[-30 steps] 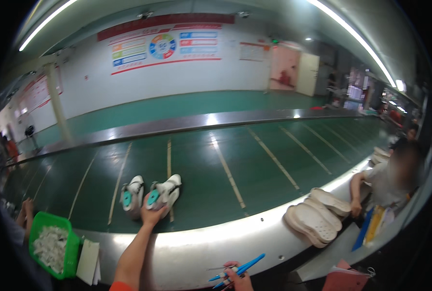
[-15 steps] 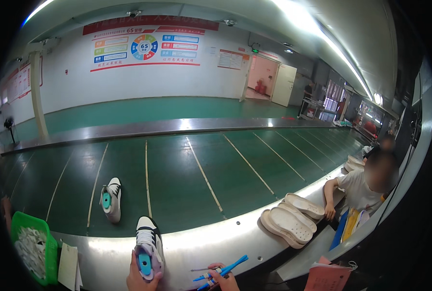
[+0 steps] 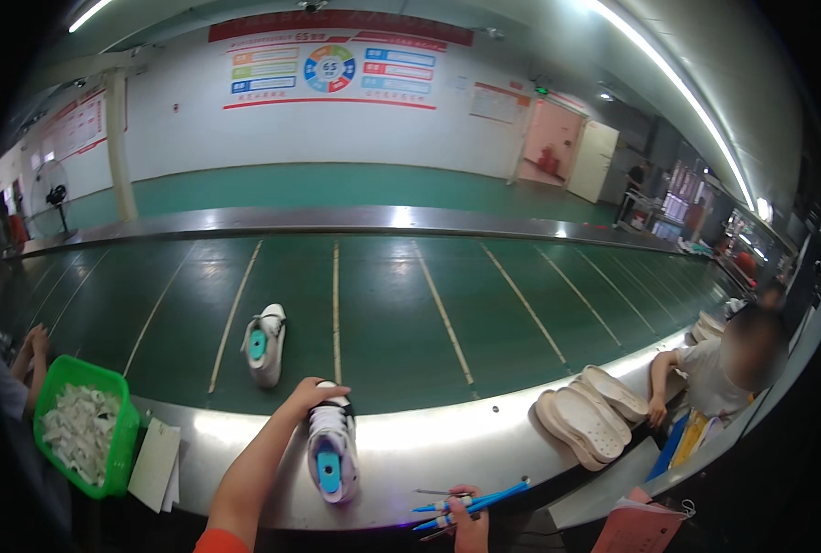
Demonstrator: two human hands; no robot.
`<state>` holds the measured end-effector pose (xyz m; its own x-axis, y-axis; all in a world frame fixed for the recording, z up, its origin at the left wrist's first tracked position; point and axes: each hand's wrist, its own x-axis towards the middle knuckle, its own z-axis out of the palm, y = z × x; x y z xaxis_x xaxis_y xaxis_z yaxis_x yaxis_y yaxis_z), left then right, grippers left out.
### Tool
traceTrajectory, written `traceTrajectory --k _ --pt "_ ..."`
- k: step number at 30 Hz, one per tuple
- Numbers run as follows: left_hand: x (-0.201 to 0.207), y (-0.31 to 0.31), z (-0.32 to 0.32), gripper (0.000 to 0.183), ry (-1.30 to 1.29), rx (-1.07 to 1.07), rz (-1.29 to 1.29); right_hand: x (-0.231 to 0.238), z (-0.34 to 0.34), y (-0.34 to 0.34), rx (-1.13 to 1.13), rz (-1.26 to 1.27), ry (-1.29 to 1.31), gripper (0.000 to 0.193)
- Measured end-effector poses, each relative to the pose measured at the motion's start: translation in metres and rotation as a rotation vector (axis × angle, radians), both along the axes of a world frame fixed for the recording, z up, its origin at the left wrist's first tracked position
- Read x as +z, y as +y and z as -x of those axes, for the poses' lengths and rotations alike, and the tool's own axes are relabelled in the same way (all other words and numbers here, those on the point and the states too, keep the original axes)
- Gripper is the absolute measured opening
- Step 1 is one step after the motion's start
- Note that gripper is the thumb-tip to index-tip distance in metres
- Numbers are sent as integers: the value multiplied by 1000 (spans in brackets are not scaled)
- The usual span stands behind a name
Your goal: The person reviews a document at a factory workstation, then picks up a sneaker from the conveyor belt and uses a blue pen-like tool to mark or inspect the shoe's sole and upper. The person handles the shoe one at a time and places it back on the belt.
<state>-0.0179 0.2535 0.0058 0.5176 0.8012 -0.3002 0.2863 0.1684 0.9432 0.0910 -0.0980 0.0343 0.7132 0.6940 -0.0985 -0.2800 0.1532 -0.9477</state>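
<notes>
My left hand (image 3: 316, 394) reaches over the toe of a white-and-black lace-up sneaker (image 3: 333, 452), its fingers closed around the toe. The sneaker stands on the metal edge of the conveyor, toe pointing away, with a turquoise insert in its heel opening. Lower down, my right hand (image 3: 469, 525) grips a bundle of slim blue pen-like tools (image 3: 498, 496) along with a thin dark pointed one. A second similar sneaker (image 3: 265, 346), also with a turquoise insert, stands on the green belt, farther away and to the left.
A green basket (image 3: 125, 442) of small white pieces and a pale card (image 3: 154, 461) stand at left. Cream shoe soles (image 3: 581, 419) lie on the metal ledge at right, beside a seated person (image 3: 705, 369). A pink sheet (image 3: 636, 525) is at lower right. Another person's hands (image 3: 35, 346) show far left.
My left hand has gone from the sneaker's heel forward to its toe. The view has turned left, shifting the scene rightward. My right hand still holds the blue tools.
</notes>
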Motion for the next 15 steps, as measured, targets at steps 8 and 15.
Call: traceTrajectory --k 8,15 --pt "85 -80 27 36 -295 123 -405 9 6 4 -154 -87 -32 26" --pt "143 -201 63 35 -396 -17 -650 61 21 28 -330 -403 -177 28"
